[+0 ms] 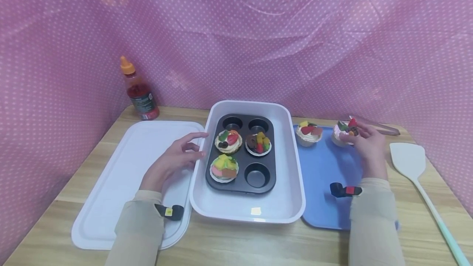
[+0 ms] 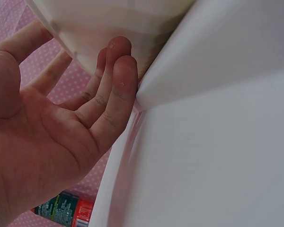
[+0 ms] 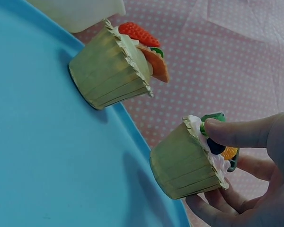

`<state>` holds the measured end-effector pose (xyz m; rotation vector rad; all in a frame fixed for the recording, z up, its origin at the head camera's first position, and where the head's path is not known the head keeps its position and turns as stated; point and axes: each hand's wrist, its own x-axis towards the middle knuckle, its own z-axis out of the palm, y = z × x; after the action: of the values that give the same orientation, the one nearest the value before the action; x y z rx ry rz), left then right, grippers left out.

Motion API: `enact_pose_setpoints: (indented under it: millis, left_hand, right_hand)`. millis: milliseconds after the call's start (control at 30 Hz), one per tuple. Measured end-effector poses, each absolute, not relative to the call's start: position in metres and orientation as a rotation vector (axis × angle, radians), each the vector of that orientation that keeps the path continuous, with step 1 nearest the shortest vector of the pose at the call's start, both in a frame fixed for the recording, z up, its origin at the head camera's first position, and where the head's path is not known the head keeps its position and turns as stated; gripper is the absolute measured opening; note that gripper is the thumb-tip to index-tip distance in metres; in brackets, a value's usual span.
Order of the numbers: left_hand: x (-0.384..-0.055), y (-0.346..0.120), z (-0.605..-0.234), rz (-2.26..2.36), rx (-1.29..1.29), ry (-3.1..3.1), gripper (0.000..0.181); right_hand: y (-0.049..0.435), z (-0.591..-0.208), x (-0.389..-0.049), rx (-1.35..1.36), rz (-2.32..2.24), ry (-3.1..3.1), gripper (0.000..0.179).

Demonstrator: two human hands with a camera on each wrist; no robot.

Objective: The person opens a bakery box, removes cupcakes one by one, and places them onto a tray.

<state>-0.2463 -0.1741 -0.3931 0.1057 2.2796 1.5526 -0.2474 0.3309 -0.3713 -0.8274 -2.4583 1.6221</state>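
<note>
Pinching a pink-frosted cupcake (image 3: 180, 163) in a pale, pleated paper wrapper, a person's right hand (image 1: 370, 150) reaches over the far end of a rectangular blue tray (image 1: 321, 200). The cupcake's crimped paper edge frames ruffled frosting topped with green pieces, a dark rounded piece, an orange segment and, as the head camera shows, a bit of red. The right grip is clamped on it, thumb laid along the topping on one side and fingers curved at the other; whether the base touches the tray cannot be told. The forearm, in a pale beige sleeve (image 1: 373, 225), runs forward from the near side, a black strap (image 1: 349, 191) round the wrist. Just to the left, upright on the same tray, stands a cream-frosted cupcake (image 3: 104, 71) in a matching wrapper.

Across the wooden worktop (image 1: 258, 245), the left hand (image 1: 173, 157) angles inward over a flat white tray (image 1: 133, 163), its grip apart, fingers loosely bent with the tips right beside the wall of a deep white rectangular bin (image 1: 236, 206); contact is hard to tell. Inside the bin, a dark six-cup muffin pan (image 1: 233, 186) holds three fruit-topped cupcakes (image 1: 228, 141).
</note>
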Motion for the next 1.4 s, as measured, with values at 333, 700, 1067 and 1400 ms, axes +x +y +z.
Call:
enact_pose_setpoints:
  millis: [333, 700, 1067, 1400]
  left_hand:
    - [-0.2460, -0.1735, -0.3924, 1.531, 0.097, 2.292, 0.065]
    - [-0.2463, -0.1745, -0.3931, 1.552, 0.117, 2.280, 0.066]
    - [-0.2460, -0.1747, -0.3931, 1.543, 0.096, 2.273, 0.066]
    - [-0.2448, -0.1737, -0.3908, 1.558, 0.092, 2.262, 0.065]
  right_hand:
    - [0.3312, -0.3729, -0.2475, -0.845, 1.646, -2.439, 0.079]
    - [0.3313, -0.3762, -0.2484, -0.826, 1.634, -2.447, 0.077]
    - [0.3302, -0.3784, -0.2474, -0.852, 1.643, -2.467, 0.079]
    - [0.3314, -0.3808, -0.2478, -0.853, 1.656, -2.468, 0.079]
